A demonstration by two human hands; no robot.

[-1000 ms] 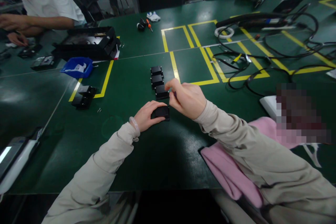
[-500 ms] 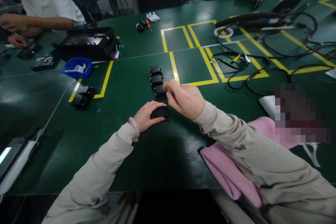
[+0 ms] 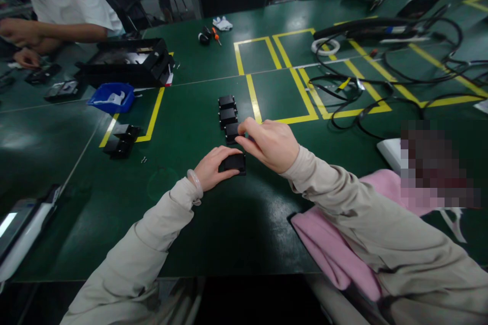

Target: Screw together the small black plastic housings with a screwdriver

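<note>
My left hand (image 3: 212,168) grips a small black block (image 3: 235,163) between thumb and fingers on the green table. Beyond it stand three similar black blocks in a column: a near one (image 3: 232,133), a middle one (image 3: 228,116) and a far one (image 3: 226,102), with small shiny bits at their corners. Over the right edge of the near one is my right hand (image 3: 269,145), its thumb and index finger bent toward each other. Whether anything tiny sits between those fingertips is too small to make out.
More black blocks (image 3: 121,147) and small screws (image 3: 144,160) lie to the left, near a blue tray (image 3: 112,98) and a black housing (image 3: 125,63). A person's arm (image 3: 72,32) is behind. Black cables (image 3: 343,96) and pink cloth (image 3: 331,249) are right.
The thumb of my right hand has shifted slightly left and up, across the near block's right corner. My left hand stays on its block.
</note>
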